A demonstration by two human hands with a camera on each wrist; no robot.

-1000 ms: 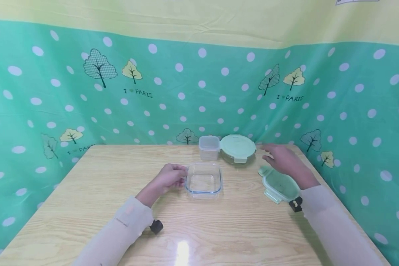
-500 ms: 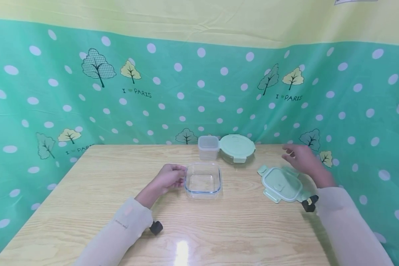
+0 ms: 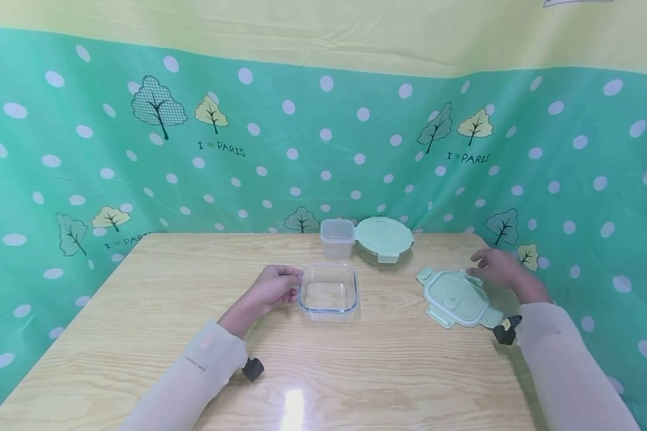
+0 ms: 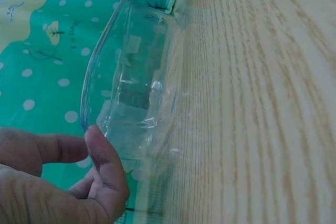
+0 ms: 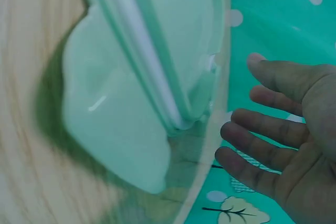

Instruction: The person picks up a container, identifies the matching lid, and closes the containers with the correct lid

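A clear square glass food container (image 3: pixel 327 294) sits uncovered at the middle of the table. My left hand (image 3: pixel 274 286) pinches its left rim between thumb and fingers; the left wrist view shows the thumb (image 4: pixel 105 156) on the corner of the glass container (image 4: pixel 131 77). To the right lies a pale green lid (image 3: pixel 457 297) with its flaps spread out. Just beyond this lid, my right hand (image 3: pixel 500 268) hovers, holding nothing. In the right wrist view its fingers (image 5: pixel 262 140) are spread and relaxed, a little apart from the lid (image 5: pixel 113 108).
A round container with a pale green lid (image 3: pixel 384 239) stands at the back. Beside it is a small clear plastic tub (image 3: pixel 337 238). A green dotted curtain (image 3: pixel 248 179) hangs behind the wooden table (image 3: pixel 356 377) and along its right side.
My right hand has moved right from beside the round container, uncovering the green lid, then lowered slightly toward the lid's far edge. The left hand has kept its place on the glass container.
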